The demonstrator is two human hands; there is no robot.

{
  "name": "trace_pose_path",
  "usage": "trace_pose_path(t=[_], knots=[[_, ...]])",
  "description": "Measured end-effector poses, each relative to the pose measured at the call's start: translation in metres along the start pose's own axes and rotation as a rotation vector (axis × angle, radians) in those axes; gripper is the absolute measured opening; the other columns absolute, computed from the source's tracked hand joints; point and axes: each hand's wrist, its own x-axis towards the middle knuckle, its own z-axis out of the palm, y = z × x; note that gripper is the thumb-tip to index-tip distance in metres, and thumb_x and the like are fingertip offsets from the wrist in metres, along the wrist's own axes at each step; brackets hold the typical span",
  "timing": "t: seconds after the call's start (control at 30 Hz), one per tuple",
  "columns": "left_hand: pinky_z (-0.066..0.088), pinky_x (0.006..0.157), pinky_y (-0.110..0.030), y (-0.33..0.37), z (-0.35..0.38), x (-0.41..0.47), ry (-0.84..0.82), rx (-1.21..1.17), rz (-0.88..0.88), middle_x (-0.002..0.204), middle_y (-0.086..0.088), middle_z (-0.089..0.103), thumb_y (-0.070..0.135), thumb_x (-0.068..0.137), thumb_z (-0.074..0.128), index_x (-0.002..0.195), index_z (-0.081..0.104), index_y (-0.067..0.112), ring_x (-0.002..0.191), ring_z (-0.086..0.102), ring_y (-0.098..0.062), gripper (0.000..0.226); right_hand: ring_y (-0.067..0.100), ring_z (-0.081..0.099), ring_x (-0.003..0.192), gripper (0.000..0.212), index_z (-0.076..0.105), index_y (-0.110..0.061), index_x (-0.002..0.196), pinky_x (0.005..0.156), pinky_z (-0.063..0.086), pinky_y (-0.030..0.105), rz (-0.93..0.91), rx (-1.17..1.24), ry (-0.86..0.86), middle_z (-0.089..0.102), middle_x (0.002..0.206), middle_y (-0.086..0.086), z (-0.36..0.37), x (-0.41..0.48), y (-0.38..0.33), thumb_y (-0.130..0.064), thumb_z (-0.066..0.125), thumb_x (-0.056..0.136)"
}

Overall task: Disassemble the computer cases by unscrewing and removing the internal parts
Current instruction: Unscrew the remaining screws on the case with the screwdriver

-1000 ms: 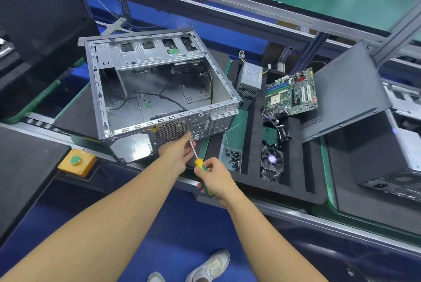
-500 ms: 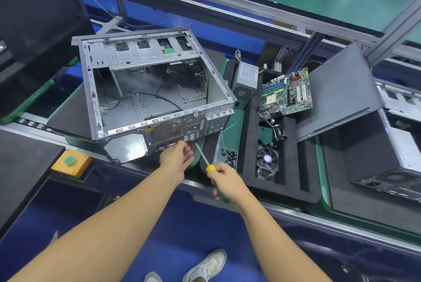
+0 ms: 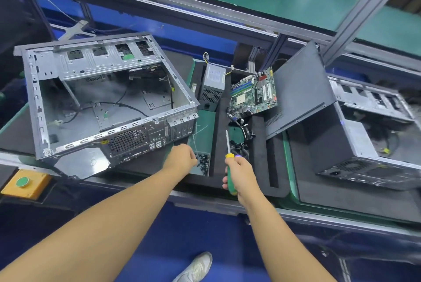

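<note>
Gripping the screwdriver, the right hand stands clear of the case edge; left hand curls over screws, grasp unclear.

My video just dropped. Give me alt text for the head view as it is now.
The right hand grips a screwdriver, tip up, while the left hand hangs curled over a screw bin beside the open case. A power supply, motherboard and side panel lie to the right of the case.
</note>
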Motion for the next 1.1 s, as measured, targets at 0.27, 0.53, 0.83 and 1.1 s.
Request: trace_pose_path(t=[0.27, 0.53, 0.83, 1.1], knots=[[0.06, 0.067, -0.034, -0.001, -0.007, -0.008, 0.092, 0.107, 0.095, 0.063, 0.001, 0.071, 0.033, 0.104, 0.046, 0.082, 0.067, 0.018, 0.053, 0.069, -0.016, 0.033, 0.012, 0.052, 0.049, 0.013, 0.052, -0.014, 0.093, 0.048, 0.05, 0.028, -0.099, -0.017, -0.073, 0.053, 0.08, 0.003, 0.001, 0.003, -0.003, -0.026, 0.054, 0.099], [0.052, 0.085, -0.042, -0.036, -0.074, -0.047, 0.437, 0.302, 0.715, 0.106, -0.003, 0.064, -0.001, 0.08, 0.057, 0.108, 0.068, 0.01, 0.098, 0.059, -0.024, 0.032, 0.021, 0.055, 0.051, 0.017, 0.059, -0.007, 0.094, 0.048, 0.052, 0.032, -0.179, 0.365, -0.323, 0.055, 0.066, 0.005, 0.071, -0.029, -0.025, -0.015, 0.046, 0.103], [0.046, 0.094, -0.043, -0.108, -0.17, -0.079, 0.59, 0.397, 0.332, 0.129, 0.0, 0.052, 0.048, 0.079, 0.075, 0.129, 0.056, 0.02, 0.115, 0.054, -0.024, 0.06, 0.018, 0.056, 0.055, 0.024, 0.054, -0.021, 0.115, 0.05, 0.052, 0.03, -0.243, 0.192, -0.489, 0.058, 0.072, 0.002, 0.123, -0.079, -0.02, -0.04, 0.042, 0.107], [0.046, 0.077, -0.031, -0.134, -0.171, -0.076, 0.484, 0.305, 0.122, 0.124, 0.012, 0.068, 0.06, 0.084, 0.068, 0.132, 0.058, 0.043, 0.109, 0.064, -0.018, 0.052, 0.012, 0.042, 0.042, 0.029, 0.054, -0.014, 0.112, 0.04, 0.029, 0.02, -0.178, -0.173, -0.512, 0.055, 0.065, -0.003, 0.155, -0.121, -0.016, -0.039, 0.041, 0.106]])
